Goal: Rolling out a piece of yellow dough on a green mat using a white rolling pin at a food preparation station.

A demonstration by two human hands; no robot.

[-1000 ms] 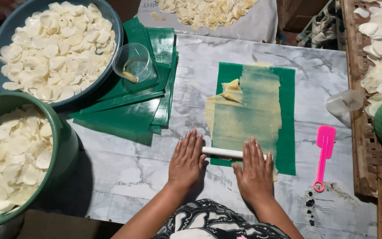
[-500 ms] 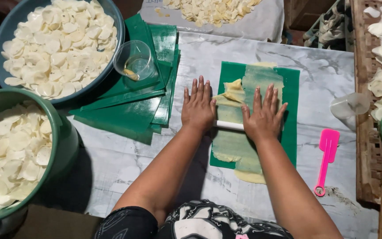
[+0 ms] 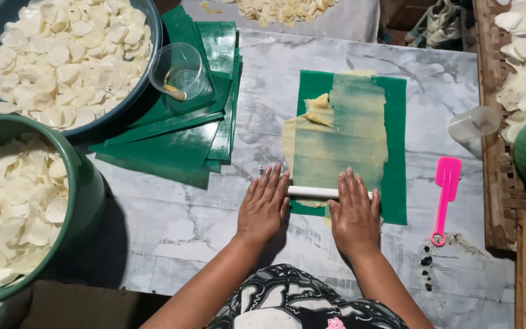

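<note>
A thin sheet of pale yellow dough (image 3: 342,137) lies flattened on a green plastic sheet (image 3: 397,152) on the marble table (image 3: 171,225). A white roller rod (image 3: 312,192) lies across the near end of the sheet. My left hand (image 3: 264,207) presses flat on the rod's left end, fingers spread. My right hand (image 3: 354,213) presses flat on its right part, hiding that end. A folded lump of dough sits at the sheet's upper left.
A stack of green plastic sheets (image 3: 171,134) with a clear cup (image 3: 179,70) lies at left. A blue basin (image 3: 62,61) and a green basin (image 3: 13,201) hold white slices. A pink spatula (image 3: 445,195) and a clear cup (image 3: 473,128) lie right; a woven tray (image 3: 506,158) borders.
Both hands rolled the rod up the dough sheet half a second ago, then drew it back to the sheet's near end.
</note>
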